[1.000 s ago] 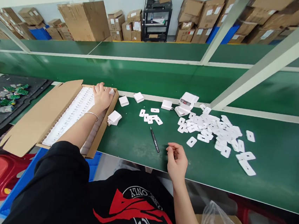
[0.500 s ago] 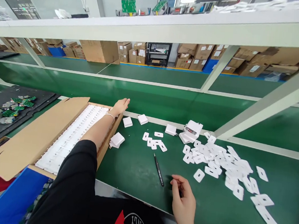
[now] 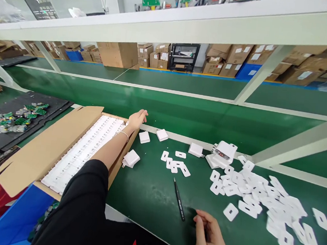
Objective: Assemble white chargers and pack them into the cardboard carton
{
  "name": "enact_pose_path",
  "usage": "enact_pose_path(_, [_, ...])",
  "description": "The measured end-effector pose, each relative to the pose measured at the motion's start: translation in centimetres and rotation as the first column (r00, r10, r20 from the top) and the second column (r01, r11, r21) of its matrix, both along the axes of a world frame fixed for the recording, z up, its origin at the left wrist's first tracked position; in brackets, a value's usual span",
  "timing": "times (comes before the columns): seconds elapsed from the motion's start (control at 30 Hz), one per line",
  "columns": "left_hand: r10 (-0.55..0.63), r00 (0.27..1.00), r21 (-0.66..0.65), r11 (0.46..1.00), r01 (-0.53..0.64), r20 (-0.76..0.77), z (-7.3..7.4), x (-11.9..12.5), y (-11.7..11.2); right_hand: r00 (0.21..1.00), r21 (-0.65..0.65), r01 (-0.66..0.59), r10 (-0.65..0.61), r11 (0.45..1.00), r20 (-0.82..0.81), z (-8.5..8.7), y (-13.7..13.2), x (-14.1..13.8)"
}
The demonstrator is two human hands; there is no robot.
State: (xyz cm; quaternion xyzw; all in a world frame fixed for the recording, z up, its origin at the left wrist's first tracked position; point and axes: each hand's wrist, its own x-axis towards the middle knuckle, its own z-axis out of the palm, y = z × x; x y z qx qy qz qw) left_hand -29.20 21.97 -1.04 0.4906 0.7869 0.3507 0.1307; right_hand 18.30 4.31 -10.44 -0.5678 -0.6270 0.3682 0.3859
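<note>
Taking twelve o'clock as straight away from the person, the left hand (image 3: 137,119) hangs over the far right corner of an open brown cardboard box (image 3: 53,144), at about the box's one o'clock. Its fingers are loosely bent and point toward three o'clock; whether they hold or touch anything, I cannot tell. In the box stand rows of white plastic adapters with metal prongs (image 3: 88,143). From the left hand, one square white plastic block (image 3: 144,137) lies just beside it at five o'clock, a second white block (image 3: 162,135) near it at four, and a small white stack of blocks (image 3: 131,158) at six, close to the box.

The right hand (image 3: 210,237) is at the near edge of the green tabletop (image 3: 147,202), fingers curled and thumb close to the forefinger; whether the tips meet I cannot tell. Near it, toward ten or eleven o'clock, lie slim black tweezers (image 3: 179,199). From the tweezers, a few white slotted plates (image 3: 185,170) are near, around twelve o'clock, and a jumble of white blocks (image 3: 224,151) lies at one. A spread heap of slotted white plates (image 3: 257,187) covers the tabletop between one and two o'clock of the right hand.
</note>
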Motion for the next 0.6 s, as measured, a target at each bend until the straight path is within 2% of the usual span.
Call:
enact_pose_path(0.13, [-0.029,1.0,0.029,0.999,0.029,0.007,1.2,0.0,0.6,0.999,0.017,-0.035,0.035,0.999,-0.01,-0.4,0.4,0.2])
enact_pose_path(0.23, [-0.067,0.997,0.048,0.997,0.068,-0.031,3.3,-1.3,0.2,0.999,0.015,-0.05,0.05,0.999,-0.015,-0.1,0.6,0.1])
enact_pose_path(0.3, [-0.092,0.992,0.029,0.995,0.095,-0.091,4.8,-2.9,-1.2,0.999,0.014,-0.039,0.04,0.999,-0.018,0.3,0.5,-0.1])
enact_pose_path(0.33, [-0.11,0.986,-0.011,0.994,0.109,-0.123,5.4,-3.9,-2.2,0.999,0.014,-0.03,0.03,0.999,-0.022,0.6,0.4,-0.3])
enact_pose_path(0.43, [-0.192,0.961,-0.263,0.955,0.137,-0.197,6.5,-6.4,-5.4,0.999,0.005,-0.016,0.016,1.0,-0.029,1.3,0.3,-0.7])
enact_pose_path(0.5, [-0.235,0.949,-0.397,0.907,0.136,-0.211,6.5,-7.3,-6.8,0.999,-0.014,-0.029,0.029,0.999,-0.028,1.6,0.3,-0.8])
enact_pose_path(0.6, [-0.294,0.929,-0.507,0.849,0.146,-0.225,5.8,-7.4,-7.3,0.999,-0.028,-0.033,0.033,0.999,-0.013,1.7,0.4,-0.9])
